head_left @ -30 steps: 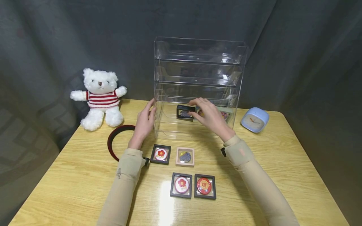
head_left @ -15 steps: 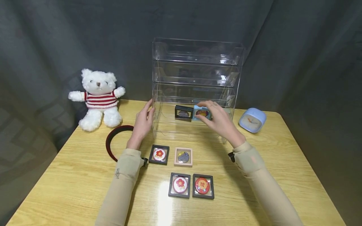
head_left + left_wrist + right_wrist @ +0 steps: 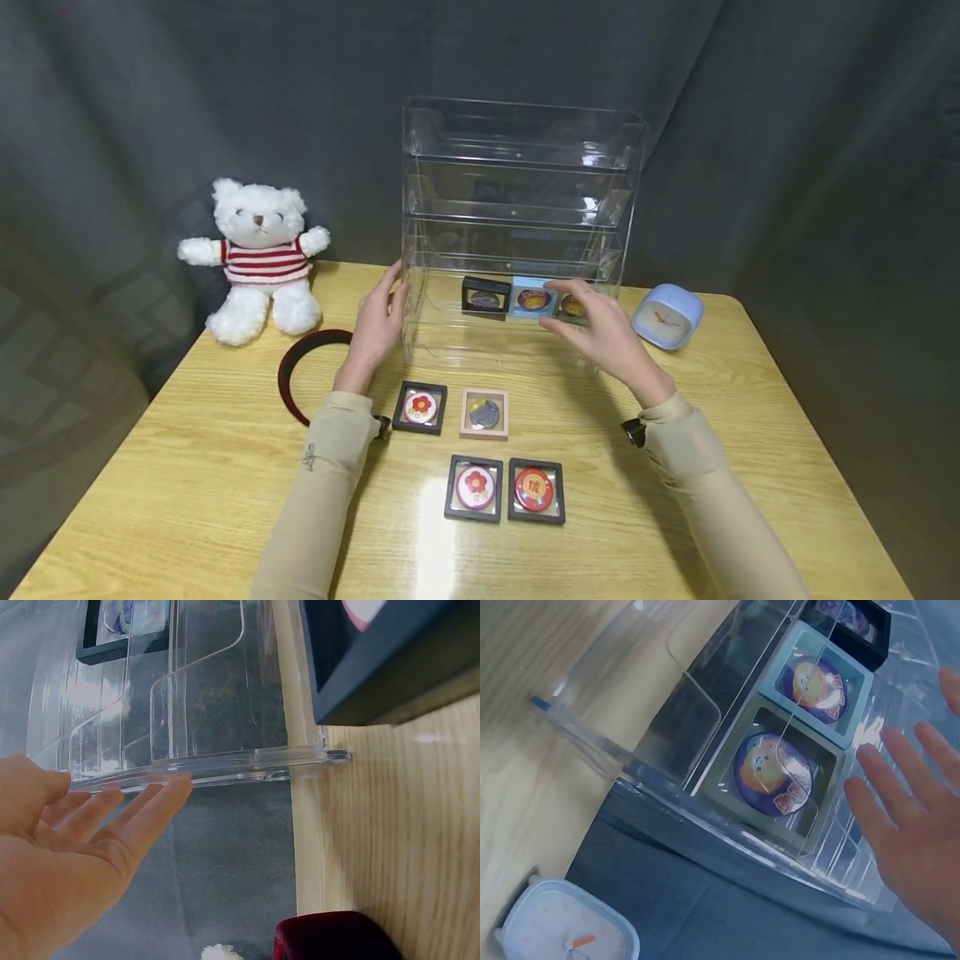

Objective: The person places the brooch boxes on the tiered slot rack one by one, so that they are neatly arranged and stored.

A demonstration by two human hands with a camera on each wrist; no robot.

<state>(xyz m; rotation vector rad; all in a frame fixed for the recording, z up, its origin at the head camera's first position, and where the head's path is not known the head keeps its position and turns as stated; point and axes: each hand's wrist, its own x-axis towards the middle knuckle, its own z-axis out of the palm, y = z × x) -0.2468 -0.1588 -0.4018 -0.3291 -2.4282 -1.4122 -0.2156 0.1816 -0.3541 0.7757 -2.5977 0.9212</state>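
A clear acrylic display rack (image 3: 517,212) with several tiers stands on the table. My left hand (image 3: 377,329) is at its left side, with extended fingers touching the side panel in the left wrist view. On a low tier, a black square frame (image 3: 486,311), a light blue frame (image 3: 515,302) and a grey-green frame (image 3: 727,787) stand in a row, each with a round badge inside. My right hand (image 3: 609,337) is in front of the grey-green frame, partly covering it in the head view. The right wrist view shows its fingers spread, with nothing held.
Two black frames with flower badges (image 3: 420,407) (image 3: 476,487), a pink frame (image 3: 483,432) and a black frame with a red badge (image 3: 534,489) lie before the rack. A dark red headband (image 3: 288,375) and white teddy bear (image 3: 258,225) are left; a blue clock (image 3: 667,317) is right.
My right hand has moved rightward from the black frame, past the light blue one, to the grey-green one, uncovering the light blue frame. My left hand has stayed at the rack's side.
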